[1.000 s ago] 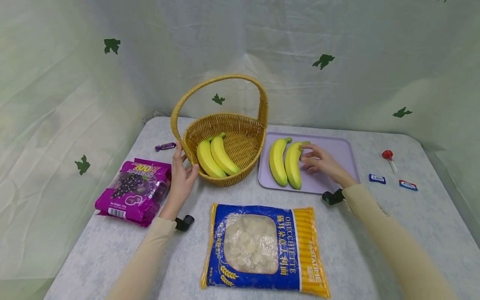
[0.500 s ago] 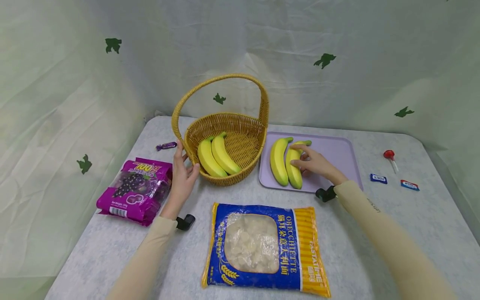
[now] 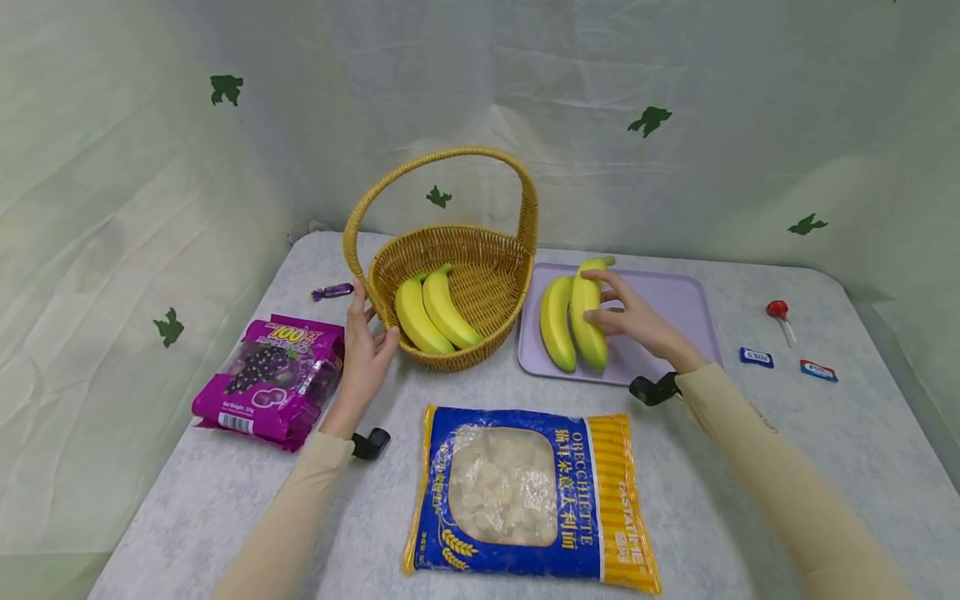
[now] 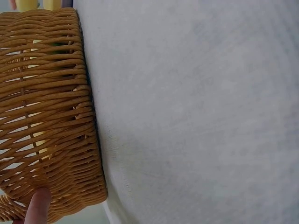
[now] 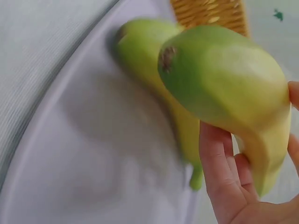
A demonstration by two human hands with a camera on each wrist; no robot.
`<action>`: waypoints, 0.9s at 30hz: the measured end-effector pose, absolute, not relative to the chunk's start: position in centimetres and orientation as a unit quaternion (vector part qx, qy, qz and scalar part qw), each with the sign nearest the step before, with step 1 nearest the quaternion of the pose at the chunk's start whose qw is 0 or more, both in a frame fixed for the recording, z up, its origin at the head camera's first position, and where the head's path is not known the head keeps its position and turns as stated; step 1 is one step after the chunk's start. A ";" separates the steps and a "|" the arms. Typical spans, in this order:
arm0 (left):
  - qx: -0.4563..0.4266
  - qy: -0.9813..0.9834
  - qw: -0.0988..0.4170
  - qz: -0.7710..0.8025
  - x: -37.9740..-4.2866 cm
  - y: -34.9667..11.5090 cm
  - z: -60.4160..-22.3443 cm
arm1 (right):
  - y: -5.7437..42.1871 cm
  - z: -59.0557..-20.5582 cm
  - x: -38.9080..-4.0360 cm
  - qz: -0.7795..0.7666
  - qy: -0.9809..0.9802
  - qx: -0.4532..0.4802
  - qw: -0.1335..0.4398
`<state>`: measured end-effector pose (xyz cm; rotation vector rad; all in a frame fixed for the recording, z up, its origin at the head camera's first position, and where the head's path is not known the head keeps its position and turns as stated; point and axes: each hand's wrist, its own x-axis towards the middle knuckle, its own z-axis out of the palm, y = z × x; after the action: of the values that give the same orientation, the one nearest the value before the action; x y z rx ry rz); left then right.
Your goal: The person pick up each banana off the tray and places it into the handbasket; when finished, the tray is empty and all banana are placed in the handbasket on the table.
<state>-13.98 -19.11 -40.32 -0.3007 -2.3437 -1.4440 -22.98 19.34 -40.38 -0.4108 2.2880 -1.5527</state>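
Observation:
A wicker basket (image 3: 480, 354) with a tall arched handle holds two bananas (image 3: 442, 312). My left hand (image 3: 365, 358) holds the basket's left end, thumb near the front rim and fingers by the foot of the handle; in the left wrist view one finger (image 4: 38, 207) touches the woven wall. On the right, my right hand (image 3: 633, 321) grips a banana (image 3: 587, 321) between thumb and fingers, raised over the lilac tray (image 3: 667, 292). In the right wrist view this banana hangs above the other banana (image 5: 149, 42), which lies on the tray.
A blue and yellow orecchiette bag (image 3: 498, 492) lies in front. Left of the basket are a purple grape candy bag (image 3: 273, 375) and a small wrapped candy (image 3: 332, 292). At right lie a red lollipop (image 3: 777, 310) and two small wrapped candies. Pale cloth hangs behind.
My right hand has moved left onto the right-hand banana on the tray, gripped it and raised it slightly away from me. The left hand and basket have stayed in place.

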 end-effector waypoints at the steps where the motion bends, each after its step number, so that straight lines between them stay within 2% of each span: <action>1: -0.106 -0.832 0.184 -0.513 -14.0 -19.1 -40.3 | 19.1 -40.1 -22.9 -0.552 0.801 -0.150 0.174; 15: -0.106 -0.829 0.177 -0.519 -14.0 -19.2 -40.4 | 13.7 -36.5 -21.5 -0.543 0.772 -0.243 0.226; 27: -0.110 -0.826 0.188 -0.519 -14.0 -19.2 -40.5 | 8.6 -35.9 -22.9 -0.518 0.775 -0.298 0.205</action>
<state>-14.02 -19.19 -40.51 -0.3101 -2.3248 -1.4607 -22.85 8.65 -35.92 -0.8319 2.1608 -1.4433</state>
